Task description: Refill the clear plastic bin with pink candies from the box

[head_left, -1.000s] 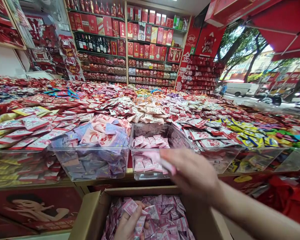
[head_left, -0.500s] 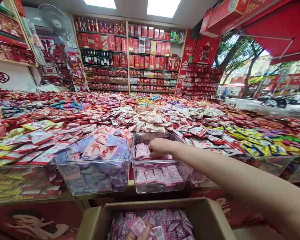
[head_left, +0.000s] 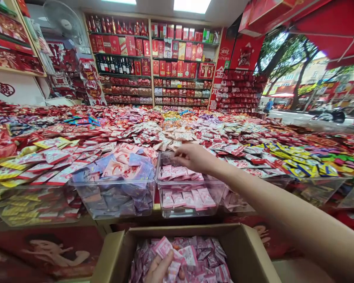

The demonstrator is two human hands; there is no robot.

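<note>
My right hand (head_left: 194, 157) reaches out over the clear plastic bin (head_left: 188, 210) of small pink packets (head_left: 179, 172), palm down, fingers apart over the back of the bin, with nothing visible in them. Low in the view, my left hand (head_left: 162, 267) sits in an open cardboard box (head_left: 247, 251) full of the same pink packets, fingers closed round a few of them (head_left: 165, 247).
A second clear bin (head_left: 115, 200) with pink and purple packets stands left of the first. The whole counter is heaped with red, white and yellow sweets (head_left: 283, 157). Shelves of red boxes and bottles (head_left: 153, 59) line the back wall. The street opens at right.
My right arm swung from near the box out over the pink bin, then drew a little up toward its back. The left hand stayed in the box holding packets.
</note>
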